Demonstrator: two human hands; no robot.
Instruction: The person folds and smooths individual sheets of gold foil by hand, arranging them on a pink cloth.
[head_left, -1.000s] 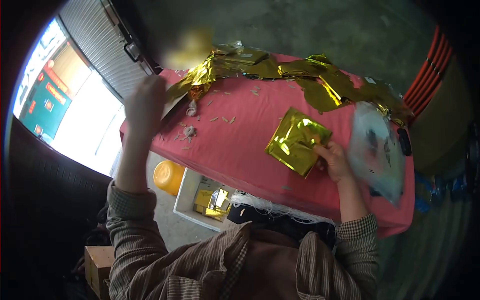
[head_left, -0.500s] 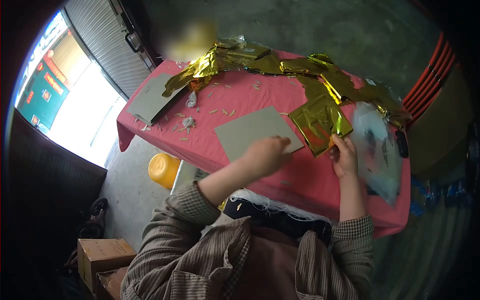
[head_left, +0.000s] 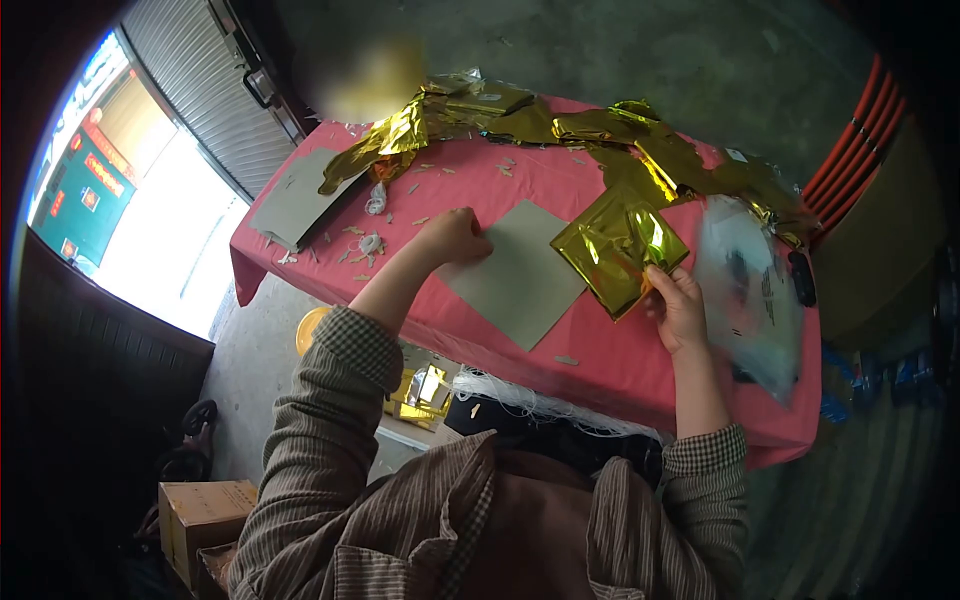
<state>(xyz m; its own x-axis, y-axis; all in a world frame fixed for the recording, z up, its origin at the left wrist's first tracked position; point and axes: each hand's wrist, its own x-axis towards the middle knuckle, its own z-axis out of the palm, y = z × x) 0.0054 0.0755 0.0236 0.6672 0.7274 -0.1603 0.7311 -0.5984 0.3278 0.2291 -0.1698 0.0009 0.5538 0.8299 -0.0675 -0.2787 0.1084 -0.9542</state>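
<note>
Currently, right hand [head_left: 680,308]: thumb and fingers clamped on the gold foil packet [head_left: 616,250] at its near edge.
Left hand [head_left: 455,238]: well apart, curled at the left edge of the grey board [head_left: 522,282]; cannot tell whether it grips.
Gold foil packet: over the pink-covered bench [head_left: 455,190], by the board's right corner.

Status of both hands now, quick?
Left hand: curled at the grey board's edge; can't tell whether it grips anything.
Right hand: closed, holding the gold foil piece by its near edge.
</note>
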